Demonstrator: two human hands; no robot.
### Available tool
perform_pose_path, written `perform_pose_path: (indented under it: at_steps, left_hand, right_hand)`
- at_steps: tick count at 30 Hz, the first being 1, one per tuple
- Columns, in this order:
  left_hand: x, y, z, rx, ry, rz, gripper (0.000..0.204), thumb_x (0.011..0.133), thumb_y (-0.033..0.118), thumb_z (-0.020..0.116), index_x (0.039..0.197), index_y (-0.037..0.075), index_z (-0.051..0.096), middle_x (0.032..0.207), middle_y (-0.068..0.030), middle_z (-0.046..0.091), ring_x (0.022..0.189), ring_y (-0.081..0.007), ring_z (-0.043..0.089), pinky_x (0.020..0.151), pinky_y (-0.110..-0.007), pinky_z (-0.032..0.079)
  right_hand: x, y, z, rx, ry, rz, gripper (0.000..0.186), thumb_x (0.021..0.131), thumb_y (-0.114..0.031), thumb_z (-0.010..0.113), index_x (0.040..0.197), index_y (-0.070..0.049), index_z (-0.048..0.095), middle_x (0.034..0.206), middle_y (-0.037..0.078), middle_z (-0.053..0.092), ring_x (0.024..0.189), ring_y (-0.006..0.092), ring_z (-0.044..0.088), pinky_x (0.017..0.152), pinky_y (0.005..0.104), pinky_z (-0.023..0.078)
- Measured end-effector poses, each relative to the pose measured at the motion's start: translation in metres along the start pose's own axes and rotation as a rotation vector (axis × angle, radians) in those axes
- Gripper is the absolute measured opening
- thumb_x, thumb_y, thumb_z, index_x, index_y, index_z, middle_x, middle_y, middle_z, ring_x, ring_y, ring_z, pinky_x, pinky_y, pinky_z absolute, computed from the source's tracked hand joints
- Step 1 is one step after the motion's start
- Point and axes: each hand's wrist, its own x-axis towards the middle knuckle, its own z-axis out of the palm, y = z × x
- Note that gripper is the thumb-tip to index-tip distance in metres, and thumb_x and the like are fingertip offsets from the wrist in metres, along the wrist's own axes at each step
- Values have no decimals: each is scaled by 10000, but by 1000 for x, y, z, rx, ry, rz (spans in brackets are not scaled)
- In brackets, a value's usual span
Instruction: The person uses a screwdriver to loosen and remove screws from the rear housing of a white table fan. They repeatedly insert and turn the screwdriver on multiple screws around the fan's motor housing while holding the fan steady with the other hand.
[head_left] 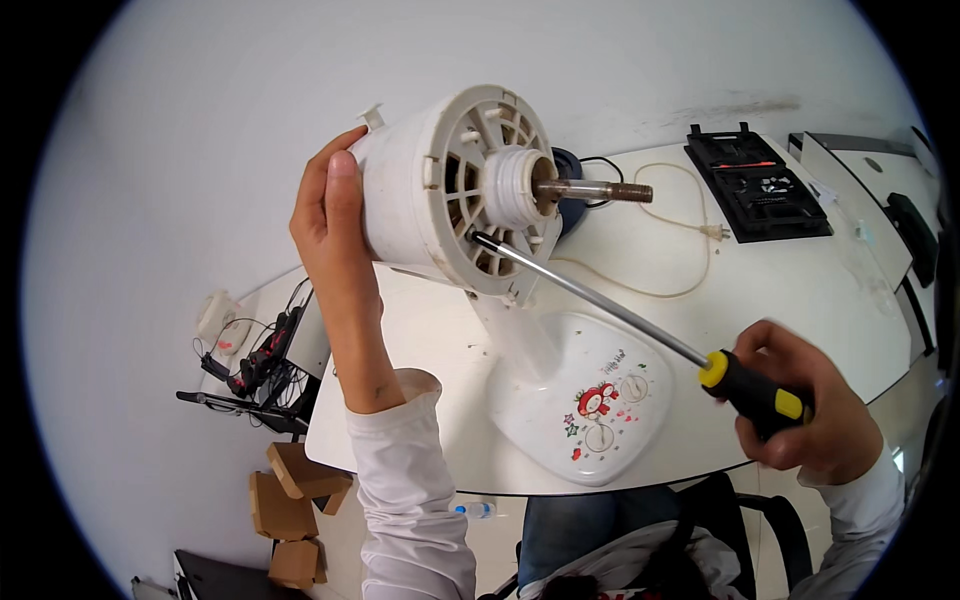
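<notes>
A white fan motor housing (400,190) stands at head height on its stand, its slotted front turned to the right. From its middle a bare metal shaft (600,190) with a threaded end sticks out. My left hand (335,215) is closed round the back of the housing, thumb on the near side. In my right hand (800,400) is the black and yellow handle of a screwdriver (610,308). Its tip reaches into the slotted front, below and left of the collar round the shaft. Whether it sits in a screw is hidden. The fan's white base (530,440) bears cartoon prints.
The white table (790,310) carries a beige power cord with a plug (714,231) and an open black tool case (760,185) at the back right. A dark blue round object (570,190) is partly hidden behind the motor. Cardboard boxes (283,505) lie on the floor at left.
</notes>
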Motion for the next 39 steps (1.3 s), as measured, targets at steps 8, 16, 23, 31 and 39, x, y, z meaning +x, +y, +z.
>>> perform_pose_path:
  at_steps: [8, 16, 23, 31, 39]
  left_hand:
    - [-2, 0, 0, -22, 17, -18, 406, 909, 372, 510, 1059, 14, 628, 931, -76, 605, 864, -139, 535, 782, -258, 430]
    - [1, 0, 4, -26, 32, -3, 428, 901, 394, 511, 1054, 12, 630, 918, -80, 609, 857, -145, 543, 791, -263, 434]
    - [-1, -4, 1, -49, 20, 9, 424, 911, 378, 487, 1053, 3, 625, 923, -80, 606, 858, -146, 536, 801, -261, 423]
    - [0, -1, 1, -33, 25, -17, 417, 914, 374, 488, 1051, 6, 628, 919, -76, 604, 851, -142, 533, 777, -258, 427]
    - [2, -2, 5, -21, 22, 28, 415, 913, 375, 489, 1051, 9, 629, 922, -86, 606, 847, -152, 535, 780, -268, 428]
  right_hand:
    - [-2, 0, -1, -1553, 578, -1047, 492, 599, -35, 795, 1040, 11, 581, 916, 162, 610, 753, 253, 612, 597, 307, 493]
    - [-15, -20, 11, -995, 364, -387, 455, 840, -388, 572, 925, 59, 581, 707, 150, 602, 522, 152, 550, 446, 234, 414]
    - [-10, -21, 2, -410, 56, -210, 433, 733, -96, 692, 1072, 15, 448, 963, 176, 555, 558, 123, 545, 455, 202, 454]
    - [-22, -32, 5, -1911, 430, -1267, 427, 783, -164, 672, 1144, 3, 518, 899, 140, 568, 738, 204, 567, 602, 255, 475]
    - [-22, -47, 12, -1007, 348, -181, 481, 925, -425, 423, 985, 37, 543, 747, 161, 577, 480, 151, 527, 426, 211, 412]
